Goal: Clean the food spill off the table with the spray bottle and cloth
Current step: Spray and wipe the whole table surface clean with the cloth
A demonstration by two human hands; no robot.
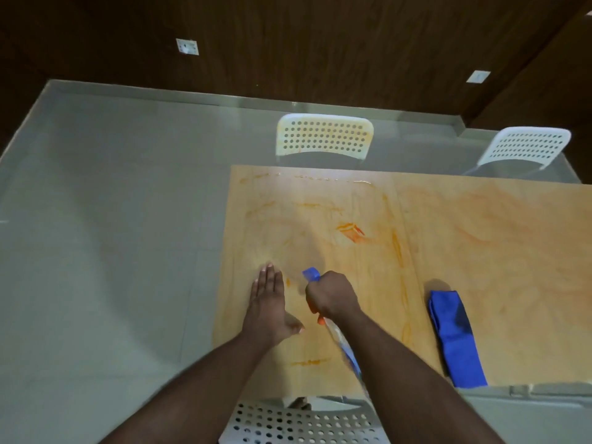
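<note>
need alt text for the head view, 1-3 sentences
The right hand grips a spray bottle over a wooden table smeared with orange food spill, nozzle pointing away from the person. The left hand rests flat on the table, and a folded blue cloth lies to the right.

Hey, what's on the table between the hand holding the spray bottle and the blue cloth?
In the head view, only tabletop with faint orange smears lies between the right hand, gripping the spray bottle, and the cloth; no objects.
</note>
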